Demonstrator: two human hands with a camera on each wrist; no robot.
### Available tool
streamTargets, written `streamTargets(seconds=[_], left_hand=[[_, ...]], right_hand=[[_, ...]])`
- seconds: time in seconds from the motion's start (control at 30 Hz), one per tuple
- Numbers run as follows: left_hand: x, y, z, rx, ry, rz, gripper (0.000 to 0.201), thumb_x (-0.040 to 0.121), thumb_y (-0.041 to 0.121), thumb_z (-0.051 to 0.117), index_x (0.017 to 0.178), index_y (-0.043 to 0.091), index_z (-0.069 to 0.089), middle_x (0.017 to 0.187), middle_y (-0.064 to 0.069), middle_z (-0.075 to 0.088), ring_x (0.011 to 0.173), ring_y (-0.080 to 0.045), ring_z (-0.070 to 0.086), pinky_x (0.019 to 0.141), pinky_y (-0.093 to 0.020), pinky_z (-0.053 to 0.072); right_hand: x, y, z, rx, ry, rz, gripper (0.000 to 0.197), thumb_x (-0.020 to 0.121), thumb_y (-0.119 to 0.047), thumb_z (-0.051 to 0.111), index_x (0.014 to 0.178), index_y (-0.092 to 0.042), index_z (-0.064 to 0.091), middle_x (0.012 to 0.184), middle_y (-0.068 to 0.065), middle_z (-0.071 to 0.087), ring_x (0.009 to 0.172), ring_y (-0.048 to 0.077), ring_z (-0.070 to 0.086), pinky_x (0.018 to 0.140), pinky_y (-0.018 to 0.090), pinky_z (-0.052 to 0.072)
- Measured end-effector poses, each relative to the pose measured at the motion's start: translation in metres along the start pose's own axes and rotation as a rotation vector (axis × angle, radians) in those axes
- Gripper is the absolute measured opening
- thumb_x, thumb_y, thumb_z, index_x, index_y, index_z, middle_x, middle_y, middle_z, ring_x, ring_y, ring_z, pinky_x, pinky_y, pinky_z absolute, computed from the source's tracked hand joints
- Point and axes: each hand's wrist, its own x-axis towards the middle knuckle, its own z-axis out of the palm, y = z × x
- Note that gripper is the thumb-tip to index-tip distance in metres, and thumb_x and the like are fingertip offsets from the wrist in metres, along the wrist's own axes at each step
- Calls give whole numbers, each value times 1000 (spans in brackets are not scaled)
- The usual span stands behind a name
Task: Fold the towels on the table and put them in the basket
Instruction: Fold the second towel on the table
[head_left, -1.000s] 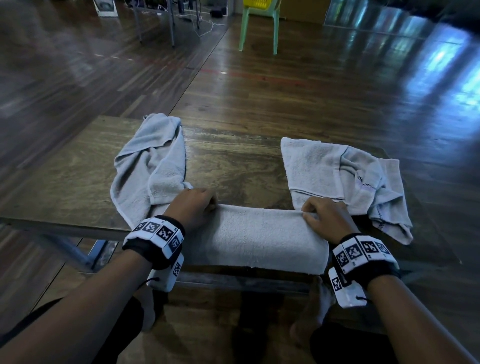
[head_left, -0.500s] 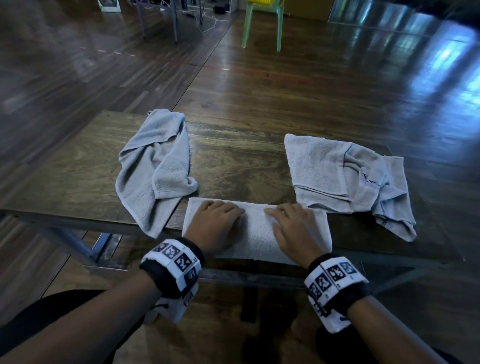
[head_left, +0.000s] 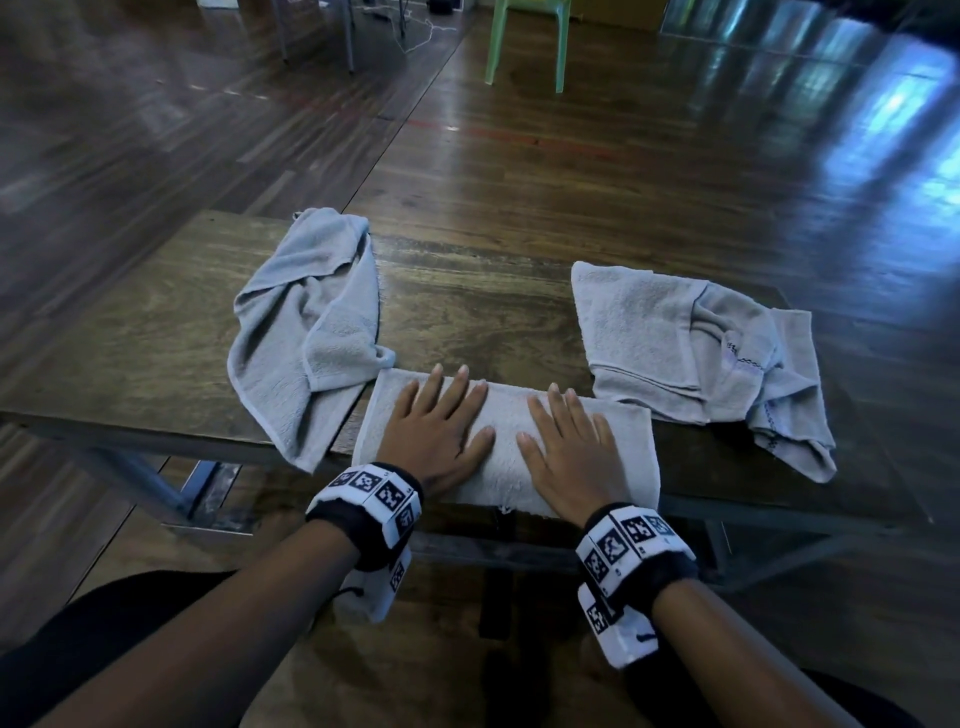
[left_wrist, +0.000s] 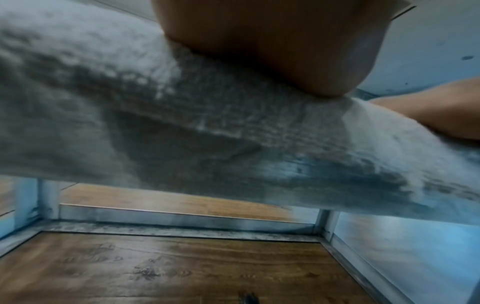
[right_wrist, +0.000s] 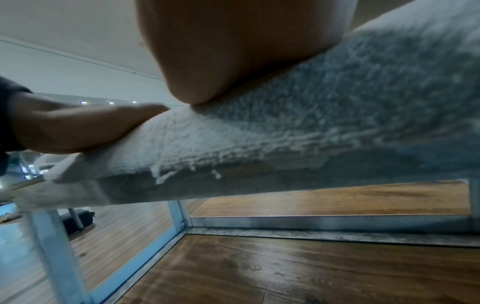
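A folded white towel (head_left: 506, 467) lies at the near edge of the wooden table (head_left: 156, 332), slightly overhanging it. My left hand (head_left: 441, 415) and right hand (head_left: 566, 441) lie flat on it side by side, fingers straight and spread. In the left wrist view the towel (left_wrist: 182, 133) fills the frame under my palm; in the right wrist view the towel's (right_wrist: 285, 144) frayed edge hangs over the table edge. A crumpled grey towel (head_left: 306, 332) lies to the left, draped over the edge. Another crumpled grey towel (head_left: 696, 353) lies on the right. No basket is in view.
A green plastic chair (head_left: 527, 47) stands on the dark wooden floor beyond the table. Metal table legs (head_left: 322, 31) and cables are at the far left. The table's metal frame (right_wrist: 52, 246) shows beneath the top in the wrist views.
One second ago both hands gripped the ends of the longer towel. It has since been folded to a shorter rectangle, and both hands have flattened on top of it, close together.
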Motion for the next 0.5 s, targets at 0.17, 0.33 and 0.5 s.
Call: streamTargets(seconds=[0.17,0.33,0.5], left_hand=[[0,-26,-6,32,-17,4,74,82,63,-3,149,33,-2,159,2,-5,146,-20,-9,116,-38,-7],[-15,-27,-15,93,-21,-33,79,81,54,-8,150,19,7,159,-8,0,146,-26,-2,118,-44,-1],[-55,19,-30,17,46,94,69,84,39,8,134,11,46,148,-18,36,136,-34,35,112,-50,25]], right_hand=[[-4,45,-6,-81,-7,136,72,85,-59,-8,150,-27,-2,159,1,-10,146,17,-11,117,48,-3],[-19,78,-15,-112,-18,232,64,94,-53,0,150,-23,-1,158,1,-12,145,16,-15,117,51,-4],[-23,74,-23,-171,108,114,76,83,-53,-6,147,-24,23,157,2,17,146,18,9,113,49,-2]])
